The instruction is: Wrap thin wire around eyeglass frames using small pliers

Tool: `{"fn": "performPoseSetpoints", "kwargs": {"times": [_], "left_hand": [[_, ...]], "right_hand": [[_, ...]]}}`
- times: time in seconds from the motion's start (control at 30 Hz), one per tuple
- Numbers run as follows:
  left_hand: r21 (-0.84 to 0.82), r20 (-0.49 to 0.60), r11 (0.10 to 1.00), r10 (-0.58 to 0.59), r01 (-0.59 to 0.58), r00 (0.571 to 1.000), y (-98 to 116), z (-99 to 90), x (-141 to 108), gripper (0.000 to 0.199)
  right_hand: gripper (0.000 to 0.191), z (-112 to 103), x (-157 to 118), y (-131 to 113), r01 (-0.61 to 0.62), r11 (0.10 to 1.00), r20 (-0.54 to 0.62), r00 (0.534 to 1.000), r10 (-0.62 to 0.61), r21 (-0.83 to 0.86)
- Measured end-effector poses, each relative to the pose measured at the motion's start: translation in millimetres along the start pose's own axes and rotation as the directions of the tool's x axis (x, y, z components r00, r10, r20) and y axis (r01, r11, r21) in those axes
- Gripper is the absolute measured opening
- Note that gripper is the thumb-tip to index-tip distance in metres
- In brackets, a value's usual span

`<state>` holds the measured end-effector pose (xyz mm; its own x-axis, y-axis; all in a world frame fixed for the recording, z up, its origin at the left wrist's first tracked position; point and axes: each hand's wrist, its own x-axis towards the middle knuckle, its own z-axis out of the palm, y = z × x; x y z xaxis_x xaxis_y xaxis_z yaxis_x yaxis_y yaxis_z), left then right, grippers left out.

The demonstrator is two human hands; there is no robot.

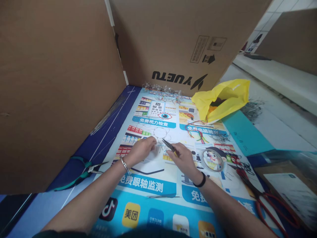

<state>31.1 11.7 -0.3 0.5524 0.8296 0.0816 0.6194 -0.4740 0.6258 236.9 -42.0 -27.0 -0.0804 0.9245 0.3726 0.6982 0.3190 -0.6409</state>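
Observation:
My left hand point(145, 147), with a silver bangle at the wrist, is pinched shut at the end of a thin wire bent into a flower-like outline point(160, 133); the exact grip is hard to see. My right hand point(182, 158), wearing a black band, is wrapped round a pair of pliers point(170, 146) with dark jaws and a yellow-and-black handle. The plier tips point up and left, close to the wire and just right of my left fingers. Under both hands lies a printed poster sheet point(168, 165).
Cardboard walls point(61, 82) rise left and behind. Green-handled pliers point(79, 172) lie left; red-handled scissors point(266, 198), a tape roll point(202, 160) and coloured cords point(201, 137) lie right. Beyond are a yellow bag point(223, 99) and tangled wire bits point(165, 91).

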Motion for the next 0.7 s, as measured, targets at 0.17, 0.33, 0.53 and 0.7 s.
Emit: {"fn": "performPoseSetpoints", "kwargs": {"times": [0.17, 0.33, 0.53, 0.7], "left_hand": [[0.084, -0.017, 0.996, 0.035, -0.034, 0.999, -3, 13.2, 2, 0.019], [0.107, -0.035, 0.991, 0.085, -0.08, 0.996, -9, 21.8, 4, 0.025], [0.115, -0.088, 0.988, 0.112, -0.101, 0.99, -9, 10.0, 2, 0.027], [0.226, -0.117, 0.972, -0.043, 0.069, 0.992, -23, -30.8, -1, 0.025]], "right_hand": [[0.016, 1, 0, -2, 0.022, 1.0, 0.021, 1.0, -0.022, -0.009], [0.014, 1, 0, -1, 0.017, 1.0, 0.028, 0.999, -0.017, -0.018], [0.016, 1, 0, 0, 0.015, 1.0, 0.035, 0.999, -0.015, -0.008], [0.017, -2, 1, -2, 0.008, 1.0, 0.049, 0.999, -0.008, -0.001]]}}
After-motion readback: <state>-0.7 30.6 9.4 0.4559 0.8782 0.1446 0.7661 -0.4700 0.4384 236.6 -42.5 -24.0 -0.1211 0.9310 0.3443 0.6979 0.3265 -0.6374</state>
